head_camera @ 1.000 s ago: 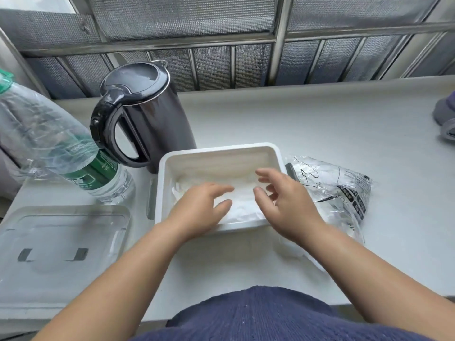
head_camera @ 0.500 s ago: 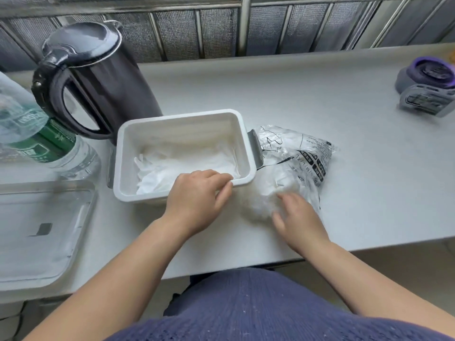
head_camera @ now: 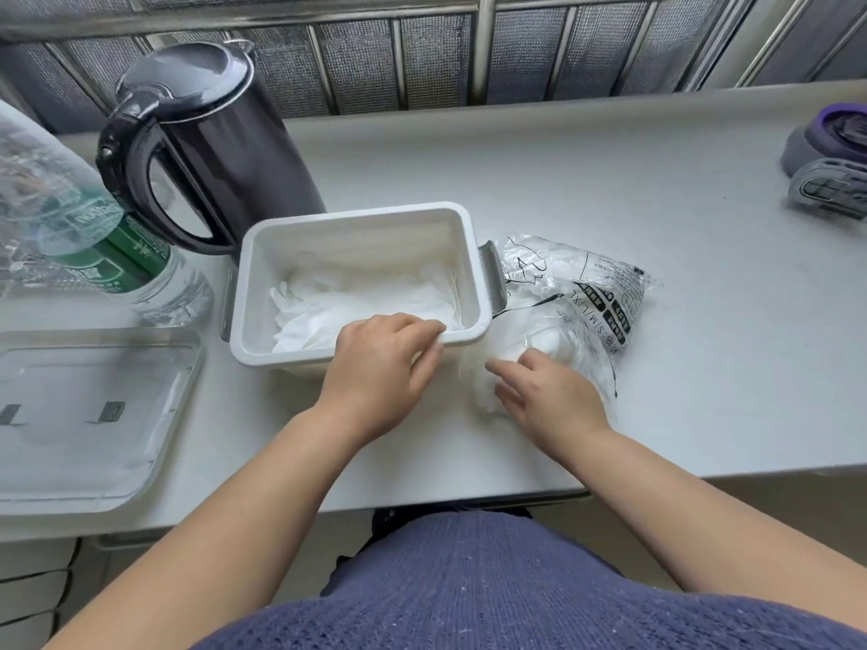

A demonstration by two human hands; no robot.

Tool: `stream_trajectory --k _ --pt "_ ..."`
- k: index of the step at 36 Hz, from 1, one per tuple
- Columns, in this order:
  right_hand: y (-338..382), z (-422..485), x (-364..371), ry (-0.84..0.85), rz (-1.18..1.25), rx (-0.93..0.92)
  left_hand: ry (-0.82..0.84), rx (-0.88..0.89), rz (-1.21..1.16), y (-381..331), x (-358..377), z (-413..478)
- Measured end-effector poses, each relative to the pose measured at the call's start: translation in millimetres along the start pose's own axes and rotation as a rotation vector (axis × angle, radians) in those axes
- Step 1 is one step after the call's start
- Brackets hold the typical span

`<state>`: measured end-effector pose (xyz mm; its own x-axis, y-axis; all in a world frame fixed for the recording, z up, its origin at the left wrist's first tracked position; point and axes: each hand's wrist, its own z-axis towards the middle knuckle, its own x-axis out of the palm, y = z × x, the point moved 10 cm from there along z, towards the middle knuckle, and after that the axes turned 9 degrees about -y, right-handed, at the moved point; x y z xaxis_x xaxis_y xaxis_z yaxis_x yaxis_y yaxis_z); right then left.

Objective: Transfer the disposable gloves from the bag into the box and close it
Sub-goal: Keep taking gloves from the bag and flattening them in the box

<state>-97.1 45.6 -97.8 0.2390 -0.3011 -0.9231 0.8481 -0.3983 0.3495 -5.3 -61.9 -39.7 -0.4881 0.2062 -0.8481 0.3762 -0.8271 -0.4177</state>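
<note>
We find the left hand (head_camera: 380, 368) reaching in from 7 o'clock, palm down. Its fingers are curled over the near rim of the box (head_camera: 356, 217) close to the near right corner, with the thumb against the outer wall: it grips the box. The right hand (head_camera: 553, 398) comes in from 5 o'clock and lies palm down at the mouth of the bag (head_camera: 605, 293). Its fingers are straight and spread, resting on a wad of gloves (head_camera: 544, 342) there. The thumb is hidden, so we cannot tell whether it pinches anything.

The box is white, rectangular and open-topped, with grey latches at both short ends. A loose layer of white gloves (head_camera: 356, 297) lies on its floor. The bag, clear with black print, lies at 3 o'clock from the box, against the right latch.

The clear lid (head_camera: 94, 415) lies apart at 8 o'clock from the box, on the counter (head_camera: 586, 180). A black kettle (head_camera: 225, 147) stands at 11 o'clock, just behind the box. A water bottle (head_camera: 94, 236) is at 9 o'clock, and a purple device (head_camera: 830, 152) sits well apart at 2 o'clock.
</note>
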Motion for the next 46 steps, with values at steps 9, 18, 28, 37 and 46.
stream_trajectory --k 9,18,28,37,46 --pt "10.9 5.3 -6.2 -0.017 0.062 -0.003 -0.078 0.003 -0.055 -1.4 -4.2 -1.8" --pt "-19.5 11.1 13.0 0.129 -0.103 0.145 -0.186 0.152 -0.145 -31.4 -13.2 -28.1" --pt "-27.3 -6.5 4.8 0.137 0.387 0.374 0.427 -0.437 -0.353 -25.9 89.6 -57.2" --pt "-34.1 -15.6 4.3 0.165 0.343 0.410 0.276 -0.689 -0.277 -6.4 95.5 -46.5" --pt "-36.1 -21.5 0.1 0.198 0.273 0.371 0.161 -0.963 -0.542 7.2 107.3 -53.4"
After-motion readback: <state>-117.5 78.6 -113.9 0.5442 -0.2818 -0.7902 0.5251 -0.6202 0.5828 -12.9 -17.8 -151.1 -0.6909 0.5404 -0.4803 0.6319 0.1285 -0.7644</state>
